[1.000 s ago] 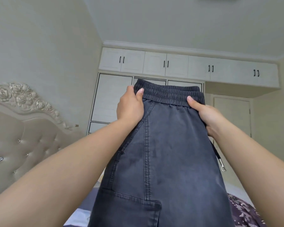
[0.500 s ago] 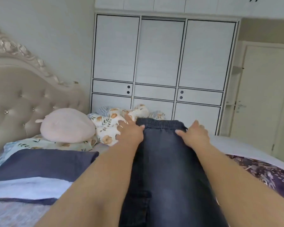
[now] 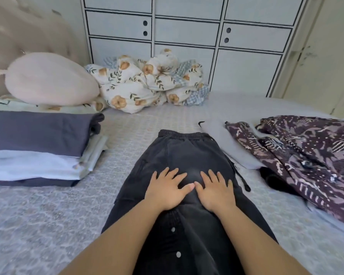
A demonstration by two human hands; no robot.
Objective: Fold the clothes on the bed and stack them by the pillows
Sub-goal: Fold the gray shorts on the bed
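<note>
Dark grey trousers (image 3: 189, 153) with an elastic waistband lie lengthwise on the bed (image 3: 38, 221), waistband pointing toward the wardrobe. My left hand (image 3: 166, 190) and my right hand (image 3: 216, 189) press flat on the fabric side by side, fingers spread, thumbs nearly touching. A stack of folded clothes (image 3: 38, 143), dark blue on top and white below, sits at the left near the pink pillow (image 3: 48, 80). An unfolded purple patterned garment (image 3: 306, 155) lies at the right, with a light grey garment (image 3: 224, 143) beside it.
A crumpled floral quilt (image 3: 147, 84) lies at the far edge against the white wardrobe (image 3: 187, 36). The padded headboard (image 3: 12, 36) rises at the left. A black drawstring (image 3: 243, 181) trails off the trousers' right side. A door (image 3: 326, 66) stands at the right.
The trousers came down from being held up in the air by the waistband to lying on the bed. Both hands released the waistband and slid back to press flat mid-garment.
</note>
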